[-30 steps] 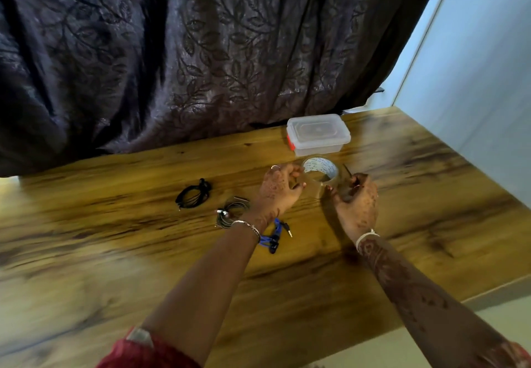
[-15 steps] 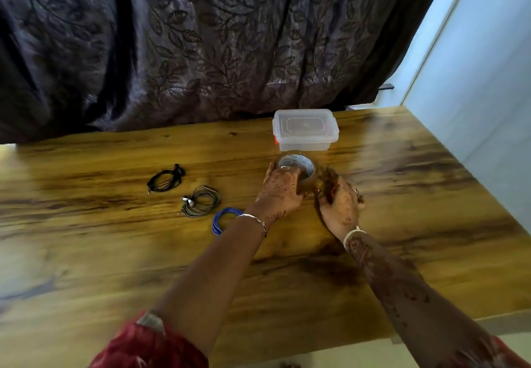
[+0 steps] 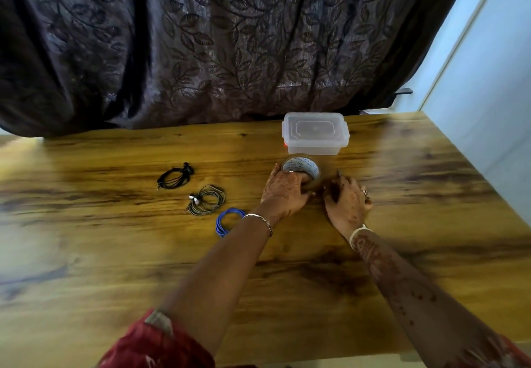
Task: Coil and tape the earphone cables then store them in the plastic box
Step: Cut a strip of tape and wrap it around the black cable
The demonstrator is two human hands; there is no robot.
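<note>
White-cored tape roll (image 3: 303,166) bears unreadable print, gripped by left hand (image 3: 284,192).

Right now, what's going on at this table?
A person is working a roll of clear tape on the wooden table. The left hand grips the roll; the right hand sits close beside it, fingers curled, and whether it holds the tape end is unclear. The black earphone coil, grey earphone coil and blue earphone coil lie to the left. The clear plastic box behind the roll has its lid on.
</note>
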